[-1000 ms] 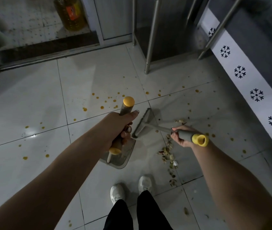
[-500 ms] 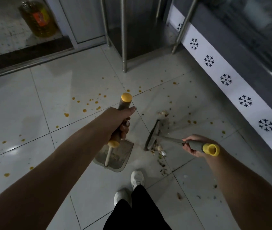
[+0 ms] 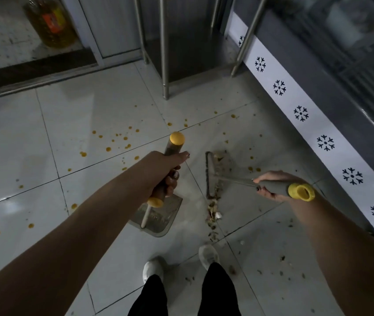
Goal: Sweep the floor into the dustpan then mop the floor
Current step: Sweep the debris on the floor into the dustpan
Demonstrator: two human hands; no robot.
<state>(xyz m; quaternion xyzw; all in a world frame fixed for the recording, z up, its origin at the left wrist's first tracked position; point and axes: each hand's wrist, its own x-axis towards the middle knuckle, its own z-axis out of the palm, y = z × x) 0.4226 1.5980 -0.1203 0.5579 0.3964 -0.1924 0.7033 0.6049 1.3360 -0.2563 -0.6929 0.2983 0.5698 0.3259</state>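
Note:
My left hand (image 3: 165,172) grips the grey, yellow-capped upright handle of the dustpan (image 3: 160,218), whose grey pan rests on the white floor tiles in front of my feet. My right hand (image 3: 272,184) grips the grey, yellow-ended handle of the broom (image 3: 211,176); its narrow head stands on the floor to the right of the pan. A line of swept debris (image 3: 213,213) trails from the broom head toward my right shoe. Orange droplets (image 3: 113,142) speckle the tiles beyond the pan.
Steel table legs (image 3: 164,65) stand ahead. A dark counter front with a white snowflake-patterned strip (image 3: 325,142) runs along the right. A large bottle of yellow oil (image 3: 51,21) sits behind the door sill at top left. Small crumbs (image 3: 281,258) lie at lower right.
The broom head has swung and moved along the floor, pushing the debris into a tighter line nearer the pan. My left hand keeps the dustpan in about the same spot.

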